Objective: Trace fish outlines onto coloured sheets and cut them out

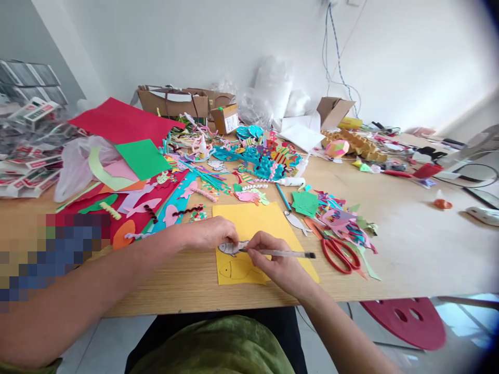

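Holds a pen (pixel 290 253) in the right hand (pixel 273 254) and holds down a paper fish (pixel 226 250) with the left hand (pixel 216 231), on yellow paper (pixel 259 217) under both.

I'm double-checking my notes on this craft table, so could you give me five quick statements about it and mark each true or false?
1. The right hand holds a pen. True.
2. The left hand grips the red-handled scissors. False: they lie on the table, and that hand's fingertips are at the paper fish.
3. A fish outline is drawn on the yellow sheet, nearer the person than the paper fish. True.
4. The green squares lie left of the yellow sheet. False: they are to its right.
5. The large green sheet partly overlaps a red one. True.
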Motion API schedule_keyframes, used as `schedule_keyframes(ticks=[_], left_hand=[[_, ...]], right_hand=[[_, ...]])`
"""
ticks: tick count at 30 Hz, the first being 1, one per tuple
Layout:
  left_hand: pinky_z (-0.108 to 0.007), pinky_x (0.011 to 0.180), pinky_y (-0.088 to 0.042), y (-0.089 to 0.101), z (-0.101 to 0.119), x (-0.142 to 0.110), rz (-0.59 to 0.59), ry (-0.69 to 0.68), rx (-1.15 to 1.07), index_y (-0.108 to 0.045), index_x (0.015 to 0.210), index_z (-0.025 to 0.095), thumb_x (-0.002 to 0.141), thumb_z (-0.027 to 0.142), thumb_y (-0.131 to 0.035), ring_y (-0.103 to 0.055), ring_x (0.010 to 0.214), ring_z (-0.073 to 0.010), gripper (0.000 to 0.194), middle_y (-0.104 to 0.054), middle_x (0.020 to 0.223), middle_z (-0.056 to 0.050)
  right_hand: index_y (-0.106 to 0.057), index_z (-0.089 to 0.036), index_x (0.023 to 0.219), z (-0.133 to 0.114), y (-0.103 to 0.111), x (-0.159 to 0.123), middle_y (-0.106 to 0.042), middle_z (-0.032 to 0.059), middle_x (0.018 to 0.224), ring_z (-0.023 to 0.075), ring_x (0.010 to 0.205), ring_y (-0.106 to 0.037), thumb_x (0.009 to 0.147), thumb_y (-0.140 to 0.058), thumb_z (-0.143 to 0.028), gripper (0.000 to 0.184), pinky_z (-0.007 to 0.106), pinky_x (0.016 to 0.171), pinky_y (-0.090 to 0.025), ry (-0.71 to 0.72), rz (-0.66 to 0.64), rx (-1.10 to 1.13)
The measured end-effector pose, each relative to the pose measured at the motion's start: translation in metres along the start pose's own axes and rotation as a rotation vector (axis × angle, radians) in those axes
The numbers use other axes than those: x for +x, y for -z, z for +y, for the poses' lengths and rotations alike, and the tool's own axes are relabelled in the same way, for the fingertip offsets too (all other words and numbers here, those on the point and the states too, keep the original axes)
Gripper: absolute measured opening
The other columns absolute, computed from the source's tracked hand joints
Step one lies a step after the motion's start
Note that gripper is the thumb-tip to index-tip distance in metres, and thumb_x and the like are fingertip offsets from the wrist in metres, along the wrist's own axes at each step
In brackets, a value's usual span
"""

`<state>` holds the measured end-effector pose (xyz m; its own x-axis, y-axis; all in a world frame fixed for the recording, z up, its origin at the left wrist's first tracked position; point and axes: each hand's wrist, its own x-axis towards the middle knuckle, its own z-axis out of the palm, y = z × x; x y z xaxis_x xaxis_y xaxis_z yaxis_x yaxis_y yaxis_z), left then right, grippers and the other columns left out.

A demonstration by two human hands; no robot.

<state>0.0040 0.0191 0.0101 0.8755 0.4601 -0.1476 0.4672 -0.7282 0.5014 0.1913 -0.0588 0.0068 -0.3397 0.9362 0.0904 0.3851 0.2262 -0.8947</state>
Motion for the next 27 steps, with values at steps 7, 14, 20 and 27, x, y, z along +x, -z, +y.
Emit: schedule_keyframes(ticks=[7,14,20,27], left_hand=[[-0.019,0.057,-0.037,0.002,-0.001,0.001,-0.018,0.058,-0.058,-0.065,0.075,0.017,0.080,0.010,-0.046,-0.055,0.064,-0.0117,0.021,-0.064,0.070,0.002],[-0.020,0.052,-0.034,0.004,-0.001,0.001,-0.038,0.078,-0.090,-0.061,0.070,0.016,0.075,0.006,-0.044,-0.052,0.060,-0.0115,0.020,-0.060,0.066,0.002],[-0.019,0.061,-0.039,0.007,-0.004,0.001,-0.071,0.014,-0.120,-0.057,0.068,0.016,0.073,0.003,-0.045,-0.054,0.068,-0.0117,0.018,-0.059,0.074,0.001],[-0.018,0.063,-0.039,0.007,-0.011,0.004,-0.106,-0.023,-0.122,-0.057,0.069,0.016,0.072,0.001,-0.047,-0.053,0.071,-0.0119,0.018,-0.055,0.075,0.002]], right_hand=[[-0.054,-0.017,0.073,0.000,-0.007,0.014,-0.061,-0.0004,0.069,0.0110,0.062,-0.055,0.073,-0.051,-0.012,0.007,0.020,0.057,-0.040,0.031,-0.098,-0.076],[-0.057,-0.017,0.071,0.003,-0.011,0.021,-0.059,-0.0016,0.067,0.0087,0.057,-0.050,0.070,-0.051,-0.008,0.010,0.018,0.053,-0.038,0.061,-0.153,-0.063],[-0.057,-0.017,0.074,0.006,-0.019,0.023,-0.059,-0.0014,0.068,0.0089,0.058,-0.051,0.073,-0.052,-0.010,0.008,0.019,0.056,-0.039,0.099,-0.138,-0.112],[-0.058,-0.018,0.075,0.016,-0.031,0.021,-0.061,-0.0008,0.067,0.0097,0.057,-0.053,0.074,-0.055,-0.014,0.005,0.019,0.053,-0.038,0.121,-0.022,-0.141]])
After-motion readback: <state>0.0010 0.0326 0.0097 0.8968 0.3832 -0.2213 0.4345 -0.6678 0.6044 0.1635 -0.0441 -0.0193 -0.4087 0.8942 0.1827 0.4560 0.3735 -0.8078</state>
